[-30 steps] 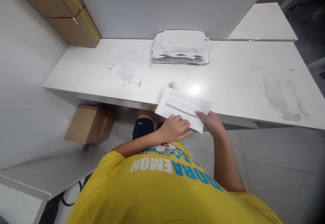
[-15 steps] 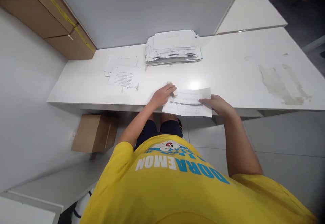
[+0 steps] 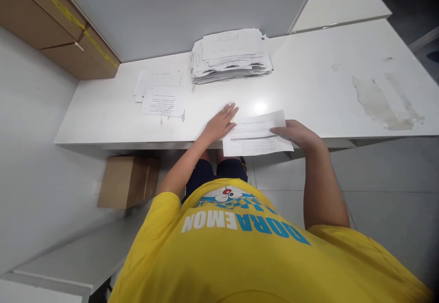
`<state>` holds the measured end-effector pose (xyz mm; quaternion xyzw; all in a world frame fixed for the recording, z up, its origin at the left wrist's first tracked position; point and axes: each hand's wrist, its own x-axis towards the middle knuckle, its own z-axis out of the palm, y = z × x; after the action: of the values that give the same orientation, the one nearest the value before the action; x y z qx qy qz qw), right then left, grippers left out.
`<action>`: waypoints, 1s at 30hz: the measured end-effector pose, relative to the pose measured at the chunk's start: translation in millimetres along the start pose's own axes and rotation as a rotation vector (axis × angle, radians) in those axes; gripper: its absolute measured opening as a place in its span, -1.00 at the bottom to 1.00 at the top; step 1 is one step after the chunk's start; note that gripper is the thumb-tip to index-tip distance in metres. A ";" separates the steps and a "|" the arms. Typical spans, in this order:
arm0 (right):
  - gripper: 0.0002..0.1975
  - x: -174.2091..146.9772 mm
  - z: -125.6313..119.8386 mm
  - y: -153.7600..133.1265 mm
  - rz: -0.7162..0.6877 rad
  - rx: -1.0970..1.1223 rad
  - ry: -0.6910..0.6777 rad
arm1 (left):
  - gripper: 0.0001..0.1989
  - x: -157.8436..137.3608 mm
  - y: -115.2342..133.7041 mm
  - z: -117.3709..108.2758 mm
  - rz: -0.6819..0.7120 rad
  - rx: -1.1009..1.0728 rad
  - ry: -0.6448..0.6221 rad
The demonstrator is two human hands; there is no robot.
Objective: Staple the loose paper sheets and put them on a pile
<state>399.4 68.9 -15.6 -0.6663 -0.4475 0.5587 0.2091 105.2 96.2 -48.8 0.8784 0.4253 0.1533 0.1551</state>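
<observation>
My right hand [image 3: 298, 133] pinches the right side of a printed paper sheet [image 3: 257, 143], thumb on top and the other fingers hidden beneath. The sheet reaches over the table's front edge. At the sheet's left edge, my left hand [image 3: 221, 122] lies with its fingers stretched out on the tabletop. A small pale object [image 3: 231, 104] shows just past its fingertips, mostly covered by the hand, and I cannot make out what it is.
A thick paper stack [image 3: 233, 56] stands at the back against the grey panel [image 3: 192, 10]. Left of it lie several loose printed sheets [image 3: 163, 101] on the white table [image 3: 308, 88]. Cardboard boxes stand at the back left [image 3: 89, 53] and below the table [image 3: 118, 181].
My left hand has flattened, its fingers straighter over the small object that showed brownish before. The sheet in my right hand has shifted slightly right. The whole view has moved a little.
</observation>
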 end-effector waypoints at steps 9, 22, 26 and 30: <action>-0.84 -7.1 0.0 -5.5 0.016 -0.023 0.047 | -0.38 0.7 11.9 4.9 -0.108 0.048 -0.077; -0.66 -23.9 -27.7 -44.2 -0.009 -0.417 -0.128 | -0.21 -10.2 14.9 12.7 -0.108 -0.048 0.085; -0.67 -19.5 -40.0 -103.0 -0.053 -0.467 0.042 | -0.05 -16.1 16.0 4.0 -0.153 -0.143 0.082; -0.64 14.4 -38.1 -169.8 -0.168 -0.373 0.176 | -0.05 -17.6 16.1 -7.5 -0.223 -0.225 0.033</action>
<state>373.0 176.3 119.6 -0.6999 -0.5769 0.3868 0.1663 103.0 73.8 -37.9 0.8001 0.5031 0.1962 0.2613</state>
